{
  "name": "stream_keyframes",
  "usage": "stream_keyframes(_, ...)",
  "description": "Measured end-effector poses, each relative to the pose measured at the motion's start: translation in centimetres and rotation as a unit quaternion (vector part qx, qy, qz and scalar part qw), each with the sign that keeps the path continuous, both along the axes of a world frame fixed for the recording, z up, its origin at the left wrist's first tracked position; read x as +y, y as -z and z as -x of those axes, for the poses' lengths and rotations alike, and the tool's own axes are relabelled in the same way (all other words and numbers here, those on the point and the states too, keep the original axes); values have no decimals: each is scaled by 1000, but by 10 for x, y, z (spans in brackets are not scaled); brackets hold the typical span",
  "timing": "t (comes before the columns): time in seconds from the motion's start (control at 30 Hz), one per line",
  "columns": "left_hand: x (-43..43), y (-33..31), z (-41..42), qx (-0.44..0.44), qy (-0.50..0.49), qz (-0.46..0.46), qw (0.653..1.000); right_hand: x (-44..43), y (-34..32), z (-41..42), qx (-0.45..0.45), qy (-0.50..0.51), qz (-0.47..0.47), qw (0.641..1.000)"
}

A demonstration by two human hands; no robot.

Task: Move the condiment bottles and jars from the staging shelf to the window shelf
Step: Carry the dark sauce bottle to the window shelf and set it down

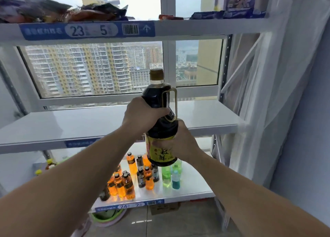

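A large dark soy sauce bottle (159, 97) with a gold cap, a wire handle and a yellow label is held upright in the air in front of the white window shelf (89, 122). My left hand (142, 113) grips its upper body just below the shoulder. My right hand (180, 144) grips the lower body around the label. The bottle's base hangs lower than the shelf's front edge, above the shelf below.
The lower shelf (192, 185) carries several small orange, dark and green drink bottles (128, 181). The top shelf (196, 28) holds snack packets (59, 12). A white curtain (267, 94) hangs at the right. A green basin (107, 217) and a cardboard box (164, 208) sit on the floor.
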State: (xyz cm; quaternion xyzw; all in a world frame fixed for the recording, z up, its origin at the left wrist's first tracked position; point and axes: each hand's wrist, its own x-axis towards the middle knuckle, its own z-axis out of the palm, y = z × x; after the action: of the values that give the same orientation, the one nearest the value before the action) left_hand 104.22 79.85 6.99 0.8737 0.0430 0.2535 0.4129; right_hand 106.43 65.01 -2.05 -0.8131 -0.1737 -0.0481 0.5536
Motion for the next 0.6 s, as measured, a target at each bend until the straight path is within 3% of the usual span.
stream_keyframes(0.27, 47, 2, -132, 6, -71, 6, 997, 50, -1, -143, 10, -49, 15, 999)
stream_keyframes(0.6, 125, 25, -229, 29, -96, -8, 995, 134, 23, -247, 63, -67, 12, 996)
